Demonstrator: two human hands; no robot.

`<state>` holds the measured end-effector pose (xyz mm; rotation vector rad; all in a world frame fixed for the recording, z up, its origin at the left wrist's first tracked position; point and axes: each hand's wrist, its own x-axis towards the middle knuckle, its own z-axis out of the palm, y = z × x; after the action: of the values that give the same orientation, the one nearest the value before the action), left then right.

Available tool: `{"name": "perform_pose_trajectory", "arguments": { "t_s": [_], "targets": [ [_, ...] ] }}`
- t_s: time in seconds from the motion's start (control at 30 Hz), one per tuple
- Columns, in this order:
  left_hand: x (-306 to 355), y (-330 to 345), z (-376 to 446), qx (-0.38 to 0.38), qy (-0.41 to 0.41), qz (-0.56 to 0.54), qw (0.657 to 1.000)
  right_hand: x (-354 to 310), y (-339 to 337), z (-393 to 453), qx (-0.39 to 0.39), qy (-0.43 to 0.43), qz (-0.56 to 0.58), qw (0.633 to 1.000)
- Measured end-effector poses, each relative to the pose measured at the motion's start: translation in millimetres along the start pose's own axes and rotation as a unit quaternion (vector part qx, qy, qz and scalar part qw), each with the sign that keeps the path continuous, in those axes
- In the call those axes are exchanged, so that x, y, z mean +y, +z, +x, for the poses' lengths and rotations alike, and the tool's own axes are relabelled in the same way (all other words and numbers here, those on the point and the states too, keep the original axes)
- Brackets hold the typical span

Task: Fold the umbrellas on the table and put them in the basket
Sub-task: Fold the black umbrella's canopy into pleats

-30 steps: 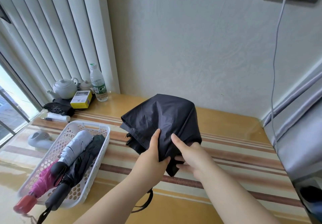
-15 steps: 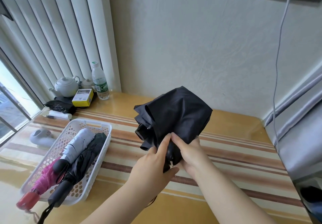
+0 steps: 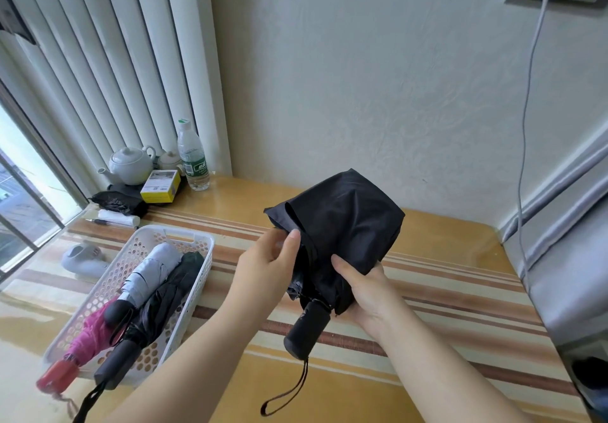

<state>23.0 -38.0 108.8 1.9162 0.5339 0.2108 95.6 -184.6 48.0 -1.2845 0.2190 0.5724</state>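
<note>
A collapsed black umbrella is held above the striped table, its canopy loose and bunched, its black handle and wrist strap pointing down toward me. My right hand grips the canopy just above the handle. My left hand pinches a fold of the canopy's left edge. At the left stands a white perforated basket holding three folded umbrellas: a white one, a black one and a pink one.
At the table's back left stand a white teapot, a water bottle, a yellow box, a dark pouch and a pen. A white object lies left of the basket. A grey upholstered edge borders the right.
The umbrella has been lifted and turned so its handle now shows below my hands. My left hand moved up to the canopy's left edge; my right hand shifted down near the handle.
</note>
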Motion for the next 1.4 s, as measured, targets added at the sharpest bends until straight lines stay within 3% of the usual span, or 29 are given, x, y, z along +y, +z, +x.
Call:
{"name": "perform_pose_trajectory", "arguments": {
  "t_s": [0.23,0.4,0.67,0.8,0.97,1.13,1.27,1.4],
  "targets": [
    [-9.6,17.3,-14.2,0.007,0.072,0.019,0.997,-8.3,-1.9,-3.7,-0.009,0.000,0.028,1.000],
    [-17.7,21.1,-15.4,0.017,0.045,-0.060,0.997,-15.0,3.8,-11.6,-0.043,-0.012,0.037,0.998],
    [-20.8,30.1,-23.5,-0.052,0.069,-0.096,0.992,-22.2,8.6,-18.4,-0.012,-0.061,-0.007,0.998],
    [-17.4,34.6,-32.0,-0.042,0.045,-0.127,0.990,-20.9,12.4,-23.2,0.015,-0.066,-0.024,0.997],
    [-12.3,23.4,-38.8,0.007,0.008,-0.026,1.000,-20.1,16.5,-25.8,0.019,-0.071,-0.064,0.995],
    [0.7,29.5,-47.7,-0.151,0.024,0.104,0.983,-23.0,25.4,-25.4,0.026,-0.092,-0.101,0.990],
    [7.1,48.1,-39.4,-0.154,0.004,0.085,0.984,-25.0,29.7,-28.5,0.019,-0.099,-0.166,0.981],
    [2.3,46.8,-28.4,-0.152,0.005,0.087,0.984,-23.1,30.7,-31.0,0.017,-0.103,-0.102,0.989]
  ]
}}
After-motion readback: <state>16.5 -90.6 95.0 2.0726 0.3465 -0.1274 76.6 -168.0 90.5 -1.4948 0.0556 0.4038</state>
